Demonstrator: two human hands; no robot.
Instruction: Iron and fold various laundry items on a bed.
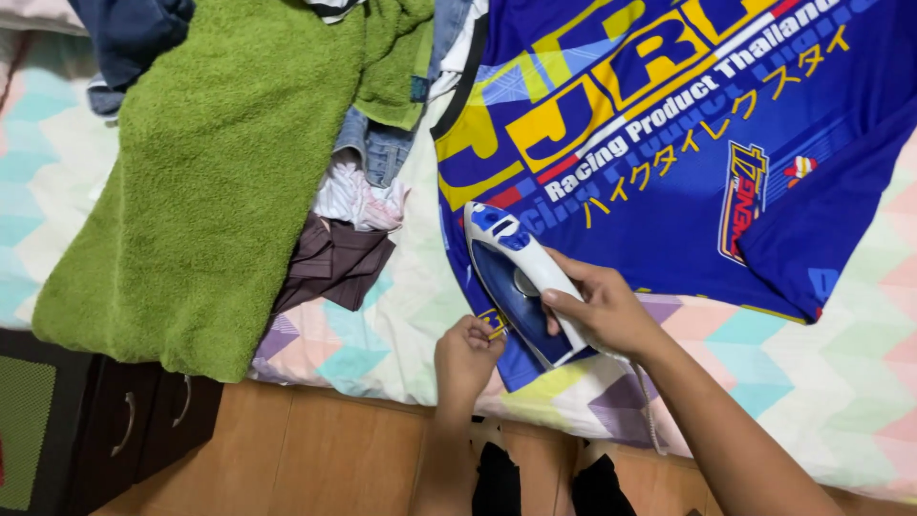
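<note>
1. Iron [521, 282], blue and white, is sitting flat on the lower corner of the blue jersey [669, 162], nose pointing up and away from the person.
2. Right hand [602, 311] is wrapping the white handle from the right side, fingers clamped shut around it. The iron body is lying just left of and under that hand.
3. Left hand [465, 358] is sitting just left of the iron's heel, fingertips pinched together on the jersey's hem edge and pulling it flat. The hand is not touching the iron, as far as I can tell.
4. Cord [650, 401] is trailing down from under the right wrist, over the edge of the bed.
5. Counts: one iron, one jersey spread out, two hands, both the person's own.
6. Jersey is lying printed side up with yellow lettering, covering the upper right of the bed.
7. Left of it: one green towel [205, 182] draped long toward the bed's edge, and a clothes heap [358, 205] between towel and jersey, showing denim, something white and pink, and a dark brown piece. Exact count of garments in the heap: cannot tell.
8. Surface: bedsheet [850, 373] with a pastel zigzag pattern.
9. Below the bed edge: wooden floor [325, 459]. Dark cabinet [134, 420] with two curved handles is standing at lower left.
</note>
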